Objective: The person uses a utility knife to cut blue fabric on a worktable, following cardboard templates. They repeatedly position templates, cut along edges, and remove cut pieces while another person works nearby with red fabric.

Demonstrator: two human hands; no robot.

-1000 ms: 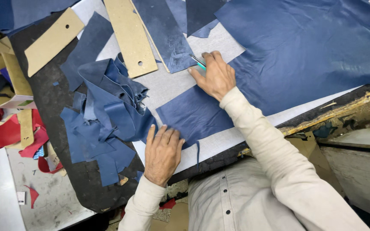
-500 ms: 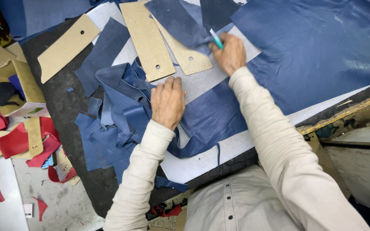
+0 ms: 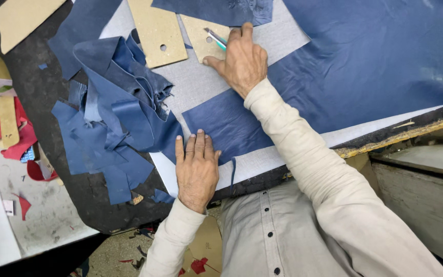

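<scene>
My right hand (image 3: 242, 59) grips a thin teal-handled tool (image 3: 215, 38) and rests on a small tan cardboard template (image 3: 201, 37) at the top of the grey cutting board (image 3: 196, 82). My left hand (image 3: 197, 166) lies flat, fingers together, pressing the near corner of a large blue leather sheet (image 3: 365, 56) that covers the right side of the board. A second, longer cardboard template (image 3: 156, 31) lies just left of the small one.
A heap of blue leather offcuts (image 3: 114, 123) lies left of the board on a dark mat. Red scraps (image 3: 6, 133) and more cardboard templates (image 3: 21, 15) lie at the far left. A worn wooden edge (image 3: 406, 131) borders the right.
My left hand came back from the templates toward me and now presses the leather's near corner. My right hand moved slightly left onto the small template, still holding the tool.
</scene>
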